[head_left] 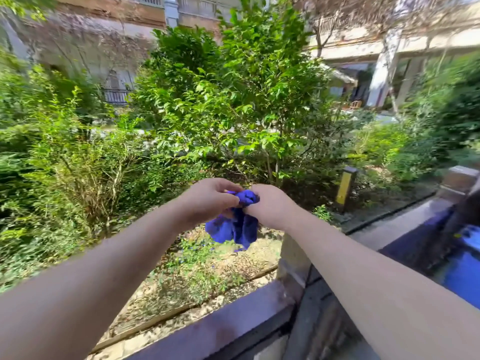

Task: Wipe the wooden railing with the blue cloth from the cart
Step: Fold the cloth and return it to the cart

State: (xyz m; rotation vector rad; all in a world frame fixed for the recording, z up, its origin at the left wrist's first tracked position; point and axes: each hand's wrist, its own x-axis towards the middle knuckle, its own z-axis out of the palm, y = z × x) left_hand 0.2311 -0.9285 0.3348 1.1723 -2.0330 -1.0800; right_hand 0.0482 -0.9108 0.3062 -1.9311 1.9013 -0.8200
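Both my arms reach out over the railing. My left hand (207, 200) and my right hand (270, 206) grip the bunched blue cloth (235, 229) between them, held in the air beyond the rail. Part of the cloth hangs down below my fingers. The wooden railing (226, 324) runs across the bottom of the view, dark and worn, meeting a post (293, 261) under my right forearm. The cloth is well above and beyond the rail, not touching it.
A blue object (465, 274), perhaps the cart, shows at the right edge behind my right arm. Past the railing lie a garden bed with bushes (233, 100), a short yellow marker post (344, 188) and buildings behind.
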